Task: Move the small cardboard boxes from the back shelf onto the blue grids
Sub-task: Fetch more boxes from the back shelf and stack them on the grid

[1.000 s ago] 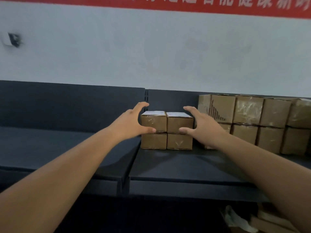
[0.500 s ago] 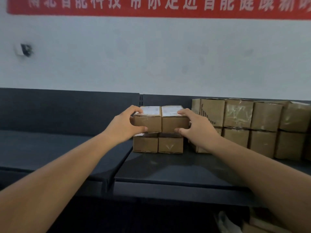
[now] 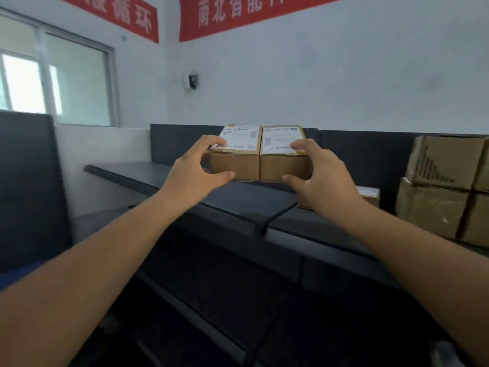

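Two small cardboard boxes with white labels on top hang side by side in the air above the dark back shelf. My left hand grips the left box from its left side. My right hand grips the right box from its right side. The pair is pressed together between my hands. Another small box stays on the shelf, mostly hidden behind my right wrist. No blue grid is clearly in view.
A stack of larger taped cardboard boxes fills the shelf's right end. A dark panel stands at the left below a window. A lower shelf lies in shadow beneath. Red banners hang on the white wall.
My hands closed on the top two boxes, lifted them off the lower pair and carried them left. My view has swung left, bringing the window and the shelf's left end into sight.
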Motion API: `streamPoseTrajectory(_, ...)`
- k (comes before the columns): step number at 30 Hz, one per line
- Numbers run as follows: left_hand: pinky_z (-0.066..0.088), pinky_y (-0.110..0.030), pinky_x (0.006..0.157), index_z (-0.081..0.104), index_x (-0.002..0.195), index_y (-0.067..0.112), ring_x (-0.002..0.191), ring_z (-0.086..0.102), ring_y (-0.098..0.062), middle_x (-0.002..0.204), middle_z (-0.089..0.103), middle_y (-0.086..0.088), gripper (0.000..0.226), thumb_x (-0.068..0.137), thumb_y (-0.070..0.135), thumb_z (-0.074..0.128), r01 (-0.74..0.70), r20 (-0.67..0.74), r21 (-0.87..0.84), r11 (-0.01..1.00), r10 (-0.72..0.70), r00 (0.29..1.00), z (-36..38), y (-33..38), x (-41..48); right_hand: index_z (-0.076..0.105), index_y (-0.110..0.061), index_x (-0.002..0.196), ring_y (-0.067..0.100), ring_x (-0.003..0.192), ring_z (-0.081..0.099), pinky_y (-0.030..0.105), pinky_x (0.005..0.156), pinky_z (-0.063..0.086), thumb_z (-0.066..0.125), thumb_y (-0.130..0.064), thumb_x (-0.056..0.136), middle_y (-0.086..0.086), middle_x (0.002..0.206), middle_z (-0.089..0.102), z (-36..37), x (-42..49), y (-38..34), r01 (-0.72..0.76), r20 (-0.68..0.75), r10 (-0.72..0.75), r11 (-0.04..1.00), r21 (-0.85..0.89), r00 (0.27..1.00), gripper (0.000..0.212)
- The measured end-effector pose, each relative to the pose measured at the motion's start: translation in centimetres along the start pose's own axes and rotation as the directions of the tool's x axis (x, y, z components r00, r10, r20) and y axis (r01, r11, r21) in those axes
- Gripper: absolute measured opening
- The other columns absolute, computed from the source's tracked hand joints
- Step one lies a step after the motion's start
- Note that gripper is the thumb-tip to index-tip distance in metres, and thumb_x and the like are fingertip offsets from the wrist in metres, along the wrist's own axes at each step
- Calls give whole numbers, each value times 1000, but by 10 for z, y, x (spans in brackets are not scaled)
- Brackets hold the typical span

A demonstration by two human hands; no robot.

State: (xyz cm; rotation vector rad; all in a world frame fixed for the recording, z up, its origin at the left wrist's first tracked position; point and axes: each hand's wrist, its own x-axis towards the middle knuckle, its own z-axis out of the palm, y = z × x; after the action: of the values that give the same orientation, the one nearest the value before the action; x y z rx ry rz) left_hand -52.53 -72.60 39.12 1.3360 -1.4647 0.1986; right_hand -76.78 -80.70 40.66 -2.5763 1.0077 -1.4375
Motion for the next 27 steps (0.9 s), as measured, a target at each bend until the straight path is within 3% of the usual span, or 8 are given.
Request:
streamPoseTrajectory(3,48,-27,81,46,117,55,101,57,4,109,50,39,57,73,43,79,61,-86,85,994,-54,995,-55,-5,-41,43,-41,131,14,94,46,24,78,36,72,-32,84,2,117,48,29,-11,-44,64,33,-69,989,131,997,56)
streamPoseTrajectory(6,48,-26,84,49,119,52,106,59,-7,118,58,21,58,74,37,81,140,-152,141,980,-118,981,-115,-11,-86,43,-40,132,12,97,48,23,80,38,73,-31,83,1,119,48,59,-29,-96,119,49,-135,961,248,990,58)
streamPoseTrajectory(10,53,-32,91,51,122,48,105,61,-4,118,59,20,58,74,33,81,226,-221,216,950,-178,959,-202,-11,-156,43,-40,133,11,100,48,23,83,39,74,-30,83,0,123,47,102,-61,-176,162,96,-214,909,384,972,60)
streamPoseTrajectory(14,58,-36,84,48,122,51,94,68,-12,121,60,16,59,76,34,80,333,-287,304,893,-247,926,-292,-8,-230,45,-38,135,13,107,49,21,88,40,74,-28,83,0,130,46,140,-102,-268,156,155,-275,836,526,949,60)
streamPoseTrajectory(18,55,-22,72,45,123,53,92,68,-12,120,59,15,60,76,37,79,430,-363,392,813,-293,884,-374,-1,-300,45,-39,133,13,111,49,20,91,43,74,-27,83,1,134,45,173,-144,-357,154,188,-340,765,626,922,60)
streamPoseTrajectory(21,47,-8,62,47,123,51,88,66,-3,114,60,19,58,76,37,80,492,-429,428,758,-309,849,-423,6,-345,42,-41,133,8,108,45,15,87,40,74,-28,83,-1,135,44,192,-171,-411,176,197,-402,719,672,894,60)
streamPoseTrajectory(24,37,4,62,48,123,51,93,49,25,106,52,33,59,75,37,80,541,-486,447,713,-314,816,-461,16,-382,40,-41,134,6,109,43,14,88,39,73,-28,84,-2,137,43,206,-194,-456,179,208,-452,673,718,867,61)
streamPoseTrajectory(27,36,6,65,47,120,55,95,45,28,106,50,35,59,74,38,80,576,-523,458,678,-319,791,-486,24,-408,41,-42,133,5,108,44,12,86,39,73,-27,84,-3,136,42,216,-209,-487,165,216,-488,624,764,846,61)
